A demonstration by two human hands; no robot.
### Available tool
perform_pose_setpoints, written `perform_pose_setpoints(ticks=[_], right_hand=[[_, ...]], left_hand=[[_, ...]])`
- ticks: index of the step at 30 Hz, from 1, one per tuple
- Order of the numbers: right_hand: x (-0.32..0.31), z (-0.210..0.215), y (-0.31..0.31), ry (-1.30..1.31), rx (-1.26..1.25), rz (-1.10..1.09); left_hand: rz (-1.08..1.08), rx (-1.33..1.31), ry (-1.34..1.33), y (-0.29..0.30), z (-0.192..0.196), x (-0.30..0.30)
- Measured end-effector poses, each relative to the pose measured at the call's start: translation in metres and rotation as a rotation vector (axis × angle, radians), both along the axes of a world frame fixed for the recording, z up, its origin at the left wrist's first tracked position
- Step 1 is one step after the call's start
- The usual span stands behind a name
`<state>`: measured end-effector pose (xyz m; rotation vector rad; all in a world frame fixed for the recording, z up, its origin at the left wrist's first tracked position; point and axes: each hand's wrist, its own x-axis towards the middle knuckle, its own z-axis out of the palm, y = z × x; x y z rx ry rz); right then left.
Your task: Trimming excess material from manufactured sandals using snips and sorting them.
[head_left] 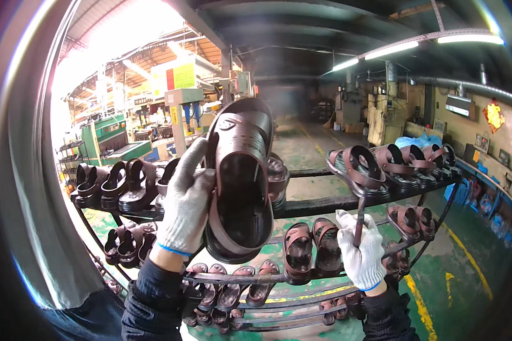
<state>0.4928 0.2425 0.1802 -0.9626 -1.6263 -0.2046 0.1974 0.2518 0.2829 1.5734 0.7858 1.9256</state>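
My left hand (183, 207), in a white knit glove, is closed on the side of a brown sandal (247, 139). The sandal is raised upright in front of me, toe end up, with its heel strap at the bottom and the dark footbed showing through the opening. My right hand (365, 258), gloved the same way, is wrapped round a thin dark brown stick (359, 223) that points upward; its lower end is hidden in the fist. Beside that hand, a pair of brown sandals (299, 250) hangs on the rack's middle rail.
A dark metal rack (324, 203) with several tiers of brown sandals stretches across in front. More sandals (355, 170) line its top right. A grey curtain-like sheet (34, 170) hangs close at left. Green machinery (111, 136) stands behind, and a blue bench (489, 184) runs along the right wall.
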Motion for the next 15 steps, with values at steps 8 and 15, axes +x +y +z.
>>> perform_pose_setpoints(ticks=[8,15], right_hand=[[0.016,0.002,0.001,-0.081,-0.02,-0.008],[-0.064,0.021,0.047,-0.552,0.438,0.027]], left_hand=[[0.021,0.026,-0.105,0.032,0.005,0.011],[0.051,0.005,-0.222,0.025,0.005,-0.057]])
